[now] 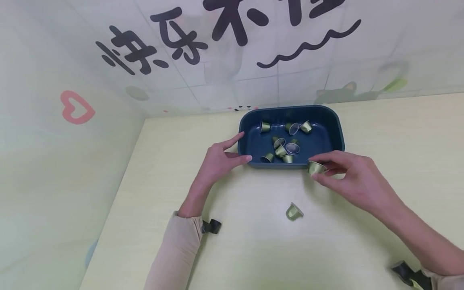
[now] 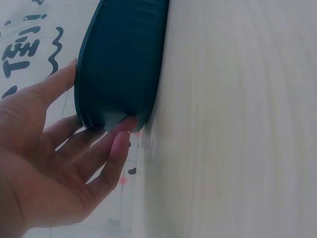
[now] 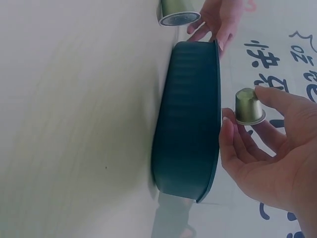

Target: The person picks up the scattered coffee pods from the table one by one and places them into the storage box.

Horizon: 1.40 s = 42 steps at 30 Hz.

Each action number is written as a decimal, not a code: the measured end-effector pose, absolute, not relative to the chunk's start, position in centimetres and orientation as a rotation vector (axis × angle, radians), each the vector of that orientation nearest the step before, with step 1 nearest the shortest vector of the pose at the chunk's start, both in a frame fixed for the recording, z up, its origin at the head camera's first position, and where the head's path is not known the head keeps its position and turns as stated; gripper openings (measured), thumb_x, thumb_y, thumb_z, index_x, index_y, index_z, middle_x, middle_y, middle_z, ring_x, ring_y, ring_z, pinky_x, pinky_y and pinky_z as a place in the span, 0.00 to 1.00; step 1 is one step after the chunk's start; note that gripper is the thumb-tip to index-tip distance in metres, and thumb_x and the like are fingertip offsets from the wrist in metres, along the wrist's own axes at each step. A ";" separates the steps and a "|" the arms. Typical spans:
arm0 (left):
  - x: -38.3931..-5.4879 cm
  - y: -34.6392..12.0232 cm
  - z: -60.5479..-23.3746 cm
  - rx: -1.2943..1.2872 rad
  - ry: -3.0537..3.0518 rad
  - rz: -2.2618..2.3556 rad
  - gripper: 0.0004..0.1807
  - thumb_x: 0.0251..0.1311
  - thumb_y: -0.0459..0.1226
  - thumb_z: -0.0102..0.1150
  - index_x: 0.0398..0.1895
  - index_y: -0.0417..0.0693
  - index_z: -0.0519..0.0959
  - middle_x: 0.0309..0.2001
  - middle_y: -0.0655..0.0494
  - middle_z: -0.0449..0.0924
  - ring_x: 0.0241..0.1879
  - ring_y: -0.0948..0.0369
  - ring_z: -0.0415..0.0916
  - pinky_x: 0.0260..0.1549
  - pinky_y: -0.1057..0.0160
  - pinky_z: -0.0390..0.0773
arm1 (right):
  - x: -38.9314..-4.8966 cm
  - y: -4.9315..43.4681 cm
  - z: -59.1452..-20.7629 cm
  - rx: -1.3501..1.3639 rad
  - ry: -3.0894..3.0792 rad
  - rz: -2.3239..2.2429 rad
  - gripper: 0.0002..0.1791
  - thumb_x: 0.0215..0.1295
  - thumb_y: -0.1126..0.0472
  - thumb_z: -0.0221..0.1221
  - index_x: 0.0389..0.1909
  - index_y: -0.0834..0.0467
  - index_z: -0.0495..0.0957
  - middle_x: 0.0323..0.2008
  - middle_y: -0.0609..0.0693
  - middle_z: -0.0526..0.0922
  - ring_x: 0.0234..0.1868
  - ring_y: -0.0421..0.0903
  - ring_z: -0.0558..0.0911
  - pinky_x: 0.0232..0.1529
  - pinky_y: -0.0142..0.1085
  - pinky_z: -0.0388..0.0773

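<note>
My right hand pinches a small green coffee capsule between thumb and fingers, right at the near rim of a dark blue container. In the right wrist view, the pinched capsule sits beside the container's upper edge, flange downward in that picture. My left hand touches the container's left end with fingers spread; the left wrist view shows its fingertips against the end wall. Several similar capsules lie inside, tipped various ways. One more capsule lies on the table in front.
The pale wooden table meets a wall with large black lettering just behind the container. Another wall, with a pink heart, runs along the left. Black straps circle both wrists.
</note>
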State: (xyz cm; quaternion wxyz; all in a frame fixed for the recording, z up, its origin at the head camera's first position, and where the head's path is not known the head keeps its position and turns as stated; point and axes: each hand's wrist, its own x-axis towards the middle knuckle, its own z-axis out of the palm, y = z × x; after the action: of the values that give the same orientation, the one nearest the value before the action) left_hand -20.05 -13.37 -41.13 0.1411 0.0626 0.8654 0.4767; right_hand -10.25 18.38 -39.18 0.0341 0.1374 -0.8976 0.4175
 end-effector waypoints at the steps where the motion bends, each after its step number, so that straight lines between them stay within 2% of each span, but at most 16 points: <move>1: -20.1 -13.4 -41.1 0.185 2.499 1.379 0.40 0.54 0.46 0.75 0.71 0.69 0.69 0.58 0.46 0.80 0.50 0.62 0.83 0.32 0.60 0.76 | -10.4 18.4 -39.1 0.415 -2.763 1.284 0.17 0.60 0.60 0.70 0.51 0.50 0.85 0.45 0.46 0.86 0.36 0.35 0.84 0.34 0.23 0.77; 9: -20.0 -13.4 -41.2 0.196 2.497 1.388 0.40 0.54 0.46 0.75 0.71 0.68 0.69 0.60 0.46 0.78 0.50 0.61 0.83 0.33 0.61 0.76 | -11.0 18.6 -38.9 0.382 -2.734 1.268 0.16 0.60 0.59 0.71 0.50 0.50 0.85 0.39 0.46 0.87 0.34 0.31 0.84 0.32 0.21 0.76; 16: -20.0 -13.4 -41.2 0.209 2.507 1.386 0.39 0.54 0.44 0.75 0.71 0.66 0.70 0.61 0.44 0.77 0.50 0.60 0.83 0.30 0.61 0.74 | -11.6 18.8 -38.9 0.350 -2.720 1.274 0.16 0.60 0.58 0.71 0.50 0.51 0.85 0.41 0.49 0.87 0.35 0.26 0.82 0.34 0.19 0.75; 21: -20.0 -13.5 -41.2 0.212 2.500 1.393 0.39 0.54 0.44 0.75 0.71 0.67 0.70 0.62 0.44 0.77 0.50 0.60 0.83 0.31 0.62 0.74 | -12.0 19.0 -39.0 0.326 -2.710 1.280 0.16 0.61 0.57 0.70 0.50 0.52 0.85 0.42 0.50 0.87 0.36 0.23 0.81 0.36 0.17 0.74; 28: -20.1 -13.5 -41.2 0.233 2.502 1.403 0.39 0.54 0.43 0.75 0.71 0.63 0.70 0.62 0.44 0.77 0.49 0.60 0.84 0.26 0.62 0.71 | -12.4 19.1 -38.9 0.310 -2.707 1.296 0.16 0.61 0.57 0.70 0.51 0.52 0.84 0.42 0.50 0.87 0.36 0.22 0.80 0.36 0.17 0.73; 35: -20.1 -13.4 -41.1 0.209 2.500 1.395 0.39 0.54 0.43 0.75 0.71 0.64 0.70 0.59 0.44 0.79 0.49 0.60 0.84 0.32 0.61 0.75 | -12.7 18.9 -38.7 0.252 -2.712 1.311 0.16 0.61 0.58 0.70 0.50 0.50 0.85 0.41 0.50 0.87 0.35 0.26 0.82 0.35 0.18 0.73; 42: -20.1 -13.4 -41.1 0.196 2.482 1.410 0.39 0.54 0.43 0.75 0.71 0.65 0.70 0.59 0.44 0.78 0.50 0.60 0.83 0.36 0.61 0.76 | -13.1 18.8 -38.6 0.229 -2.738 1.301 0.15 0.62 0.57 0.69 0.50 0.50 0.85 0.42 0.50 0.87 0.36 0.23 0.81 0.35 0.17 0.73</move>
State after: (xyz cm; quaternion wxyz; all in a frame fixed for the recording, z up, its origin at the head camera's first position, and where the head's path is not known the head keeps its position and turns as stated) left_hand -20.07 -13.39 -41.06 0.1398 0.0677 0.8589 0.4879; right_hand -13.14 18.84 -38.63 0.0507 0.0751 -0.8995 0.4275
